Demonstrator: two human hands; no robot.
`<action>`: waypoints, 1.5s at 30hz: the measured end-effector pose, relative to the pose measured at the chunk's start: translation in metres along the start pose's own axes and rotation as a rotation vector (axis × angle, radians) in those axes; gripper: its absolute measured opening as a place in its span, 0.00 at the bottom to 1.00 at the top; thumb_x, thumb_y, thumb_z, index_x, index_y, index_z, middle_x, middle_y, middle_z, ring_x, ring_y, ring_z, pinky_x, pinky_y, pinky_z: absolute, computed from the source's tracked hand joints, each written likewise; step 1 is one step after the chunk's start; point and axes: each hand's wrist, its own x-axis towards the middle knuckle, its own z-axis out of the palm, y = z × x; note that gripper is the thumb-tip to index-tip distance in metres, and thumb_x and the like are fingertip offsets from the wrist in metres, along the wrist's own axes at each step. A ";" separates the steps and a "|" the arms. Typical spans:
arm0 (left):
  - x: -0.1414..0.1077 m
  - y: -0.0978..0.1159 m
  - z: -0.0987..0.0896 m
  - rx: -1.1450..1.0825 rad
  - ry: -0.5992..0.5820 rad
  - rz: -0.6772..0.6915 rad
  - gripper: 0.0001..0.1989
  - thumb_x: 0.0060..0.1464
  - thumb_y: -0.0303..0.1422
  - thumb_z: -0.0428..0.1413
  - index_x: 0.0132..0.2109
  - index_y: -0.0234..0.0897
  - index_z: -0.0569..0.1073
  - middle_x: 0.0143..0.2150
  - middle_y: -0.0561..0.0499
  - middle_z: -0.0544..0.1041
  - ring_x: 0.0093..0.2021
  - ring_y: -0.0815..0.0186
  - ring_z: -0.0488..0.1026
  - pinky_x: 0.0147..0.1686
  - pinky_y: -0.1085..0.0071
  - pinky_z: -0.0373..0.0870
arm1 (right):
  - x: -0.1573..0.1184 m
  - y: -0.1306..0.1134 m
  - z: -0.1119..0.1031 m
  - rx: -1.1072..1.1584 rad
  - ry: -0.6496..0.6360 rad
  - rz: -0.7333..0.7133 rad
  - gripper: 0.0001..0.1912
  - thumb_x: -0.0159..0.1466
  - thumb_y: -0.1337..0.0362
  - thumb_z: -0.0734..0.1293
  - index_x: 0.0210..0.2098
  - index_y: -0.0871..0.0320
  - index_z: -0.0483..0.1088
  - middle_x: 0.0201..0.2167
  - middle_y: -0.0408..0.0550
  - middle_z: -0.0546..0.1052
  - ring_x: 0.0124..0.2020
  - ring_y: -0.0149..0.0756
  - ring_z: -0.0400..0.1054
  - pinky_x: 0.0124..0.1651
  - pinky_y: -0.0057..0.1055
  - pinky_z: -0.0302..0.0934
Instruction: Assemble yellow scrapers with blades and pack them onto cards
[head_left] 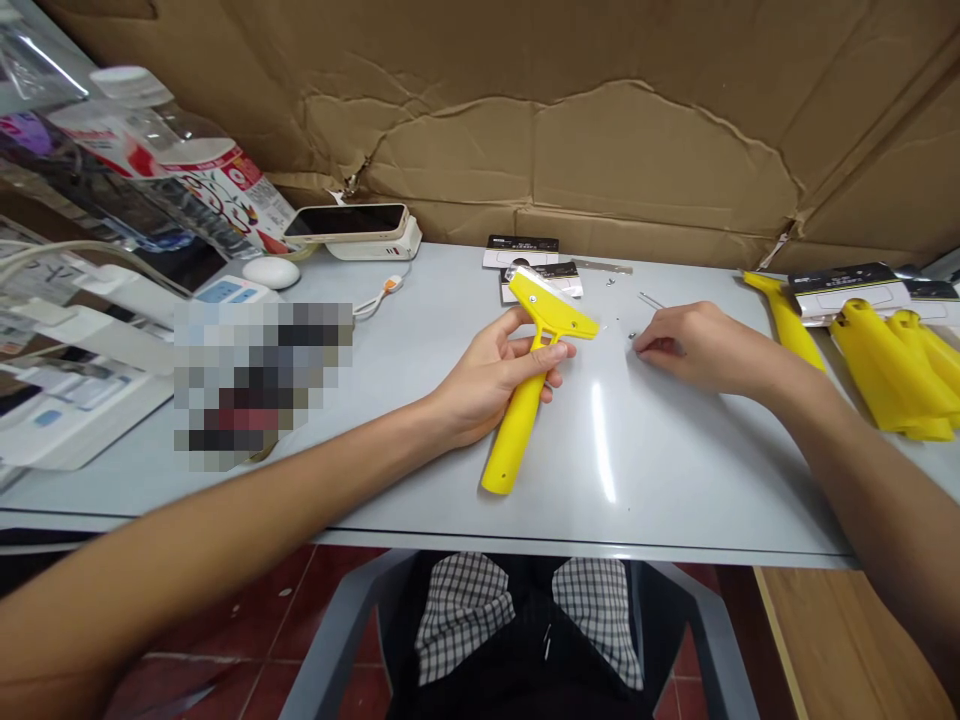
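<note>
My left hand (491, 378) is closed around the neck of a yellow scraper (514, 432). The scraper's wide head points away from me, with a clear strip along its far edge and two small metal fasteners on its face. To the right, my right hand (701, 345) rests on the table with thumb and fingers pinched together. At its fingertips lies a small metal piece (632, 336); whether they grip it is unclear. A thin metal rod (651, 300) sticks out beyond the hand, its other end hidden. Another tiny metal part (610, 282) lies farther back.
Several yellow handles (892, 370) and another yellow scraper (787, 315) lie at right beside black-and-white packages (851, 290). More packages (521, 251) sit behind the held scraper. A phone (349, 221), bottles (217, 190) and a power strip (232, 290) stand left. Cardboard (525, 100) walls the back.
</note>
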 end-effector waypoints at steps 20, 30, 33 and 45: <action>-0.004 -0.002 0.001 0.220 -0.064 0.084 0.19 0.59 0.36 0.71 0.52 0.36 0.75 0.41 0.46 0.82 0.25 0.73 0.71 0.22 0.74 0.68 | -0.003 -0.053 -0.007 0.553 0.231 0.137 0.13 0.69 0.50 0.72 0.37 0.52 0.80 0.35 0.49 0.83 0.33 0.42 0.73 0.37 0.41 0.67; -0.006 -0.001 0.002 0.251 -0.064 0.081 0.19 0.58 0.37 0.72 0.51 0.36 0.76 0.37 0.49 0.80 0.24 0.72 0.70 0.21 0.73 0.67 | 0.003 -0.066 0.009 0.811 0.197 0.265 0.13 0.65 0.52 0.75 0.36 0.55 0.80 0.35 0.50 0.83 0.34 0.40 0.73 0.39 0.39 0.66; -0.007 -0.002 0.004 0.263 -0.051 0.081 0.19 0.58 0.36 0.72 0.51 0.36 0.76 0.36 0.50 0.79 0.24 0.72 0.71 0.20 0.73 0.67 | 0.003 -0.067 0.014 0.613 0.301 0.198 0.07 0.67 0.58 0.72 0.36 0.55 0.79 0.35 0.50 0.83 0.35 0.42 0.73 0.40 0.42 0.66; -0.006 -0.006 0.008 0.330 -0.033 0.112 0.18 0.57 0.32 0.70 0.50 0.35 0.73 0.34 0.54 0.78 0.23 0.74 0.70 0.20 0.74 0.69 | 0.009 -0.068 0.038 0.264 0.554 -0.102 0.06 0.70 0.66 0.69 0.36 0.55 0.78 0.35 0.47 0.82 0.38 0.43 0.74 0.50 0.45 0.63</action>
